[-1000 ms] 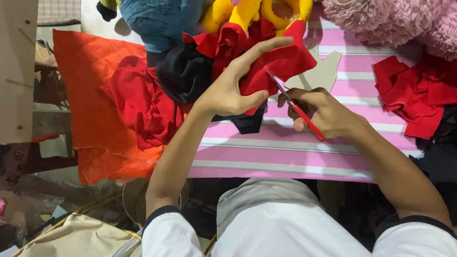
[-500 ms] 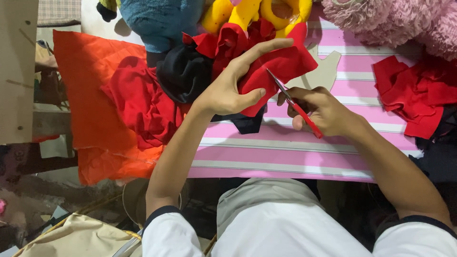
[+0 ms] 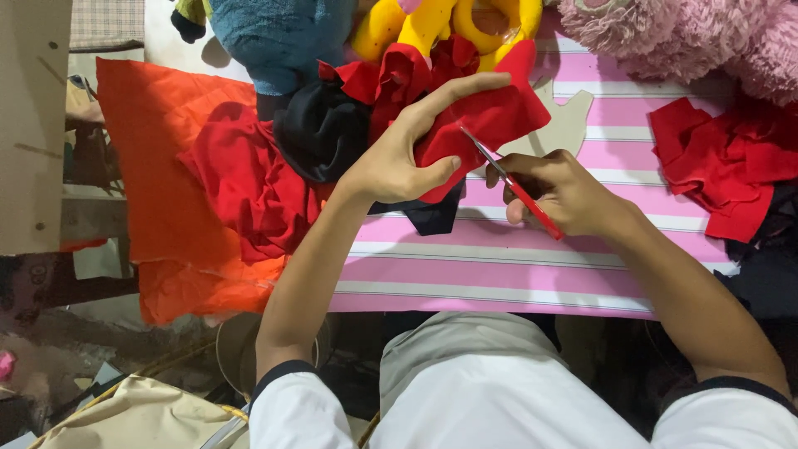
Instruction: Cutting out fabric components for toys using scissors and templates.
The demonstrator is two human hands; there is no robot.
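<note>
Over pink striped cloth point(image 3: 499, 258): left hand point(image 3: 399, 158) pinches red fabric piece point(image 3: 490, 120); right hand point(image 3: 565, 191) fingers grip red-handled scissors point(image 3: 515, 187) at its edge.

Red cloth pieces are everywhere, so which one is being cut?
The red cloth piece pinched in the left hand, with the scissors in the right hand at its edge. The other red heaps lie untouched.

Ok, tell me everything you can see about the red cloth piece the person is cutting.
The red cloth piece is a small, soft, matte scrap of plain bright red with uneven edges. The left hand holds it lifted above the pink striped table cover, thumb under its lower edge and fingers spread along its top. Red-handled scissors, gripped by the right hand, meet its right edge, blade tip on the cloth. Behind it lie more red scraps and yellow plush toys.
</note>
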